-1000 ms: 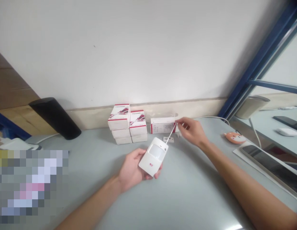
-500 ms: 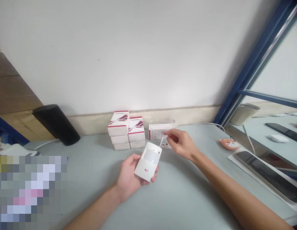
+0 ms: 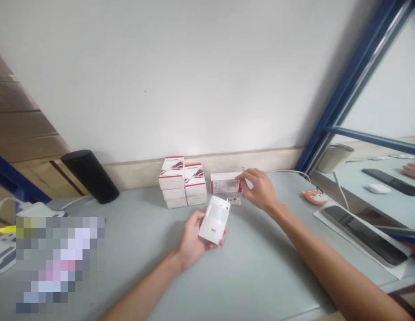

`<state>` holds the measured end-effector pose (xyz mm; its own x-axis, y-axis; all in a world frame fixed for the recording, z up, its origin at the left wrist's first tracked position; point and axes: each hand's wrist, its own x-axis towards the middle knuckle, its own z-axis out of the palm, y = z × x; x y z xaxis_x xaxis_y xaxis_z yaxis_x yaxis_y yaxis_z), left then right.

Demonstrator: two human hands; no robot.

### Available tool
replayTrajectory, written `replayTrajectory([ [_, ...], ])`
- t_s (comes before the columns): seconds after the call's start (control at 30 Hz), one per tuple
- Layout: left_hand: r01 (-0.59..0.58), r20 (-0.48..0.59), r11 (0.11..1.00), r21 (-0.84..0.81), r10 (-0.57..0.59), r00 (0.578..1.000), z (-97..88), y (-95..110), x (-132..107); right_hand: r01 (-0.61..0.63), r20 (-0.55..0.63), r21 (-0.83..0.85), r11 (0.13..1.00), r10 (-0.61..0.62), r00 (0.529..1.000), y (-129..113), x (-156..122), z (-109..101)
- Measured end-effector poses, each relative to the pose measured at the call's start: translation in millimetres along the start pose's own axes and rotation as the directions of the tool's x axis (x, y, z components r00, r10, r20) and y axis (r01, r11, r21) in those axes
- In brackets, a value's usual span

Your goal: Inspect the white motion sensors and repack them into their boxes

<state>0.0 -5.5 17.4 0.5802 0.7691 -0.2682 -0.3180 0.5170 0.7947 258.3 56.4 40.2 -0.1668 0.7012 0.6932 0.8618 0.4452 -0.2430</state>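
My left hand (image 3: 193,236) is closed around a white motion sensor (image 3: 212,225), its curved window face turned up. A short antenna stub shows at the sensor's top right corner. My right hand (image 3: 259,187) is at the right end of an open white-and-red box (image 3: 223,184), thumb and fingertips pinched at its edge. The box lies on its side, with a clear plastic flap or bag behind it. Just in front of that box lies a small flat packet (image 3: 234,201) with dark marks, its contents too small to make out.
Several white-and-red boxes (image 3: 172,178) are stacked left of the open box. A black cylinder (image 3: 90,176) stands further left. At right are an orange animal-shaped item (image 3: 314,196) and a phone (image 3: 366,234) on white paper, beside a blue-framed mirror (image 3: 347,84).
My right hand has left the sensor's extended thin antenna and moved to the open box's end. The antenna now shows only as a stub. My left hand still holds the sensor.
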Motion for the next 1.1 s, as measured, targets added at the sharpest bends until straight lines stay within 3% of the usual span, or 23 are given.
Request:
replayTrajectory([
  [0.07,0.012,0.021,1.000,-0.002,-0.012,1.000,0.1,0.4,0.4,-0.103,-0.011,-0.089,0.991,0.102,0.995,8.5,16.6,2.6],
  [0.17,0.015,0.064,1.000,0.009,-0.016,0.998,2.0,2.3,-0.2,-0.204,0.115,-0.213,0.956,0.232,0.966,17.9,45.1,14.2],
  [0.33,0.030,0.061,1.000,0.007,-0.030,0.998,4.7,4.9,-2.4,-0.266,0.131,-0.237,0.934,0.302,0.944,26.4,70.2,26.0],
  [0.4,0.030,0.051,1.000,0.006,-0.030,0.998,4.7,4.7,-2.5,-0.264,0.042,-0.223,0.938,0.280,0.959,27.3,63.8,19.8],
  [0.47,0.025,0.042,1.000,-0.003,-0.025,0.999,3.8,3.8,-2.0,-0.250,-0.135,-0.193,0.949,0.227,0.964,29.7,47.8,10.8],
  [0.57,0.025,0.024,0.999,-0.028,-0.024,0.999,1.8,2.4,-0.6,-0.249,-0.343,-0.096,0.964,0.203,0.917,40.7,15.9,1.0],
  [0.67,0.026,0.007,0.998,-0.053,-0.025,1.000,0.9,2.9,0.2,-0.268,-0.268,0.111,0.957,0.289,0.919,58.1,-6.8,0.6],
  [0.8,0.031,-0.019,0.994,-0.104,-0.033,0.999,2.1,6.7,0.3,-0.310,-0.192,0.268,0.912,0.366,0.910,71.7,-12.0,8.0],
  [1.0,0.052,-0.047,0.949,-0.311,-0.070,0.996,1.5,11.8,1.1,-0.271,-0.149,0.343,0.900,0.336,0.930,58.3,-9.5,12.0],
  [1.1,0.040,-0.040,0.941,-0.335,-0.057,0.998,1.1,11.8,1.2,-0.237,-0.160,0.339,0.910,0.304,0.939,48.7,-11.0,9.5],
])
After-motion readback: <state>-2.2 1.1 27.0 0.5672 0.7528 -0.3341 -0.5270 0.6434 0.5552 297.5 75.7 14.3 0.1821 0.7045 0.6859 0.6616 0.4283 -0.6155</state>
